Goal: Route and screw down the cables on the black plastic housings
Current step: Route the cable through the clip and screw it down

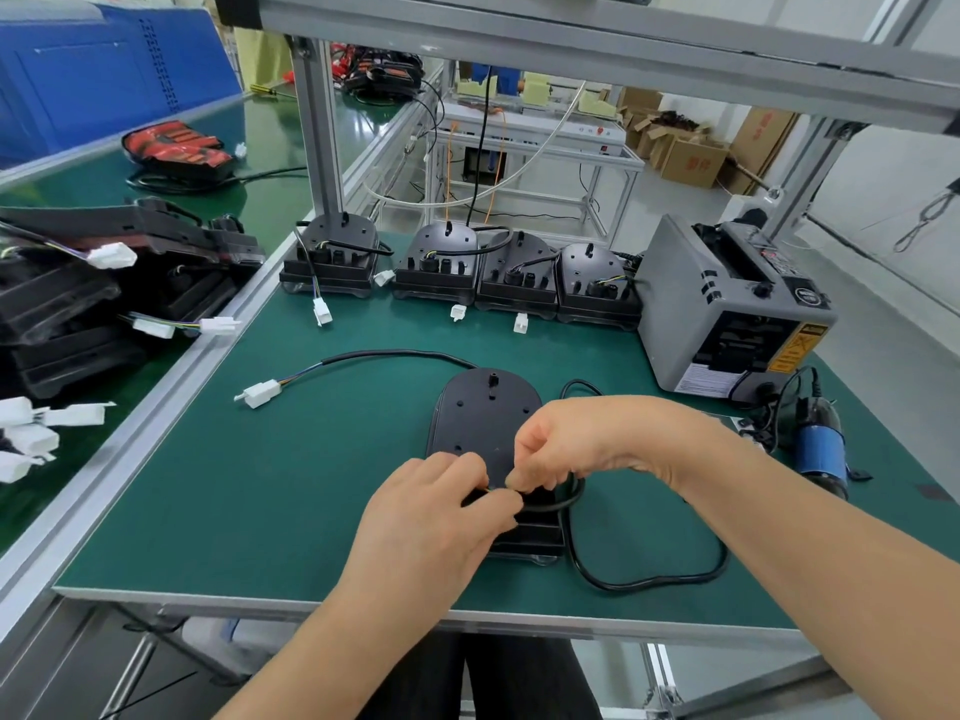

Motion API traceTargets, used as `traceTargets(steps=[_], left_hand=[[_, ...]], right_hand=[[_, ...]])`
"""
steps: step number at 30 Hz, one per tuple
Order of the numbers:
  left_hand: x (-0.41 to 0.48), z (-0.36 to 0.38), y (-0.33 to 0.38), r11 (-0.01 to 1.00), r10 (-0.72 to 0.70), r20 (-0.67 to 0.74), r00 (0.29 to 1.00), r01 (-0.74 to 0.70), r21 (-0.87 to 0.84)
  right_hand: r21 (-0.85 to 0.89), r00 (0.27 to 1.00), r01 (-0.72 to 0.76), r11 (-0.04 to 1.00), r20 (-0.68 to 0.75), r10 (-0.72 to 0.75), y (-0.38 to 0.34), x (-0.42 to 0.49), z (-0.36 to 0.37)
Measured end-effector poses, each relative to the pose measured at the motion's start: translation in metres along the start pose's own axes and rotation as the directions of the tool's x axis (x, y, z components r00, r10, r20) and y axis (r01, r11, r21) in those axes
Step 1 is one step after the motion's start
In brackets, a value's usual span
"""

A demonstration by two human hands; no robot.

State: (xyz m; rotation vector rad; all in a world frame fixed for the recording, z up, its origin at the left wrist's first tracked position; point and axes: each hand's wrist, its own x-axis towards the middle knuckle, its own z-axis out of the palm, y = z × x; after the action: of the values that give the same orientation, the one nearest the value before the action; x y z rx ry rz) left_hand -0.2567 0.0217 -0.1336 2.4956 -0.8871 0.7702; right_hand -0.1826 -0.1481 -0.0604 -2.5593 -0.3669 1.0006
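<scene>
A black plastic housing (480, 418) lies flat on the green mat in front of me. Its black cable (644, 582) loops out to the right and round the near end. Another stretch of cable runs from the far end off to the left, ending in a white connector (258, 393). My left hand (431, 517) and my right hand (582, 439) meet over the housing's near end, fingers curled and pinching the thin wires there. The spot under the fingertips is hidden.
Several black housings (436, 267) with cables and white plugs stand in a row at the back of the mat. A grey tape dispenser (727, 309) sits at the right, a blue electric screwdriver (821, 449) beside it. Stacked housings (78, 304) lie on the left bench.
</scene>
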Motion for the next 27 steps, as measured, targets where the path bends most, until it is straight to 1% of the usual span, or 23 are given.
traceTargets(steps=[3,7,15,20,27], left_hand=[[-0.002,0.004,0.003,0.998,0.005,-0.03,1.0,-0.003,0.069],[-0.006,0.008,0.007,0.996,-0.02,-0.057,0.998,0.025,0.09],[-0.005,0.008,0.008,0.993,-0.023,-0.067,0.997,0.03,0.113],[-0.006,0.009,0.009,0.991,-0.043,-0.072,0.996,0.052,0.123],[-0.005,0.007,0.011,0.991,-0.052,-0.068,0.996,0.06,0.12]], right_hand=[[0.004,0.999,0.037,0.999,-0.02,-0.037,0.001,0.0,0.001],[0.037,0.996,0.073,0.997,-0.061,-0.07,0.006,-0.002,0.004],[0.04,0.996,0.055,0.998,-0.079,-0.052,0.008,-0.003,0.006],[-0.004,0.995,0.052,0.999,-0.081,-0.052,0.005,-0.003,0.007],[0.101,0.995,0.064,0.993,-0.087,-0.056,0.007,-0.011,0.009]])
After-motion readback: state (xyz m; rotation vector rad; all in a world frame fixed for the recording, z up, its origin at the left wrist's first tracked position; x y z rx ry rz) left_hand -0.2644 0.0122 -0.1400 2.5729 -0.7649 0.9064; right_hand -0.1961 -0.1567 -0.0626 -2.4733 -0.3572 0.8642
